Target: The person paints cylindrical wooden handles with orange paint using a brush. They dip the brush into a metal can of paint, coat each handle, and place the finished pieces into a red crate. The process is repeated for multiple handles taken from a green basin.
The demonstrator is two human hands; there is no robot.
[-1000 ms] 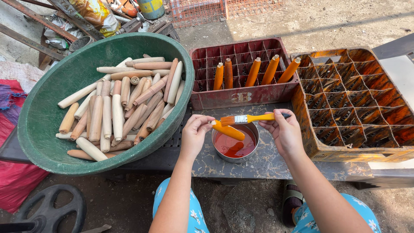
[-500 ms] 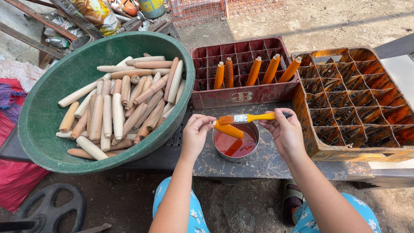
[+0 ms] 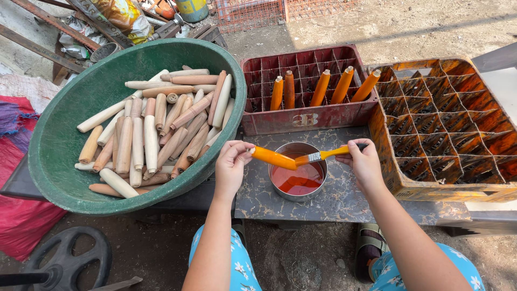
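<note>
The scene is outdoors, on bare sandy ground, and a low table (image 3: pixel 344 199) with a dark, cracked-looking top stands in front of the person. Over this table the left hand (image 3: pixel 231 161) is closed with its fingertips around one end of a wooden handle (image 3: pixel 273 158), which is already covered with orange paint and lies almost level. The right hand (image 3: pixel 363 161) is closed around a paintbrush (image 3: pixel 323 156) with a yellow handle, and the bristles touch the far end of the wooden handle. Both hands are held just above a round metal tin (image 3: pixel 298 188), which stands on the table and contains orange-red paint.

Behind the tin there is a red plastic crate (image 3: pixel 307 121) with many small compartments. Five painted orange handles (image 3: pixel 321 87) stand upright or a little tilted in its back rows. To the right of the tin, touching the red crate, a second crate (image 3: pixel 447 129) with orange stains sits on the table, and its compartments hold nothing visible.

To the left, a big green basin (image 3: pixel 59 156) leans over the table edge. It holds a heap of unpainted wooden handles (image 3: pixel 151 129), pale and light brown, lying in many directions. Under the basin a red cloth (image 3: pixel 21 215) is on the ground, and a black wheel (image 3: pixel 67 258) lies near the lower left corner. The person's knees in blue flowered fabric (image 3: pixel 242 269) show at the bottom.
</note>
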